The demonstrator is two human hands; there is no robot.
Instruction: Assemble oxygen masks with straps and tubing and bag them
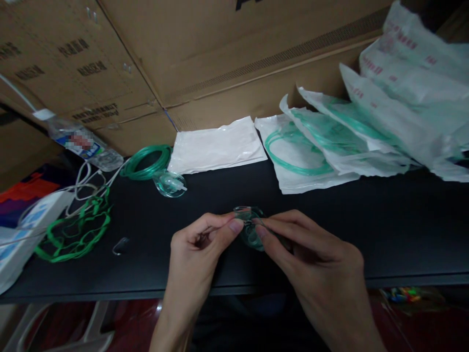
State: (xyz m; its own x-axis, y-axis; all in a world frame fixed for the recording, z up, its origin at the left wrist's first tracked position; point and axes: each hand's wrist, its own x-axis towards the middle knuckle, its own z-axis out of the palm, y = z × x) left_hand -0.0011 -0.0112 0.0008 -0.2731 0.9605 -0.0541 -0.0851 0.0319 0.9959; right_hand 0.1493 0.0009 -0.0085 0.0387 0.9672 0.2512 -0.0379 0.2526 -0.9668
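Both hands meet near the front edge of the dark table, at a clear, green-tinted plastic mask (252,237). My left hand (205,239) pinches its left upper edge between thumb and index finger. On the right side, my right hand (311,254) grips the mask with thumb and fingertips, close to the left thumb. A small shiny piece shows between the fingertips, too small to name. Much of the mask's right side is hidden behind the right fingers. Farther back lies a coil of green tubing (144,164) with a clear rounded plastic part (170,184) beside it.
Green elastic straps (78,230) and a small curved strip (120,246) lie at left, near a white power strip (32,230) and cables. A plastic bottle (84,142) leans there. White packets (220,146) and bagged green tubing (304,151) line the back, before cardboard boxes (220,54).
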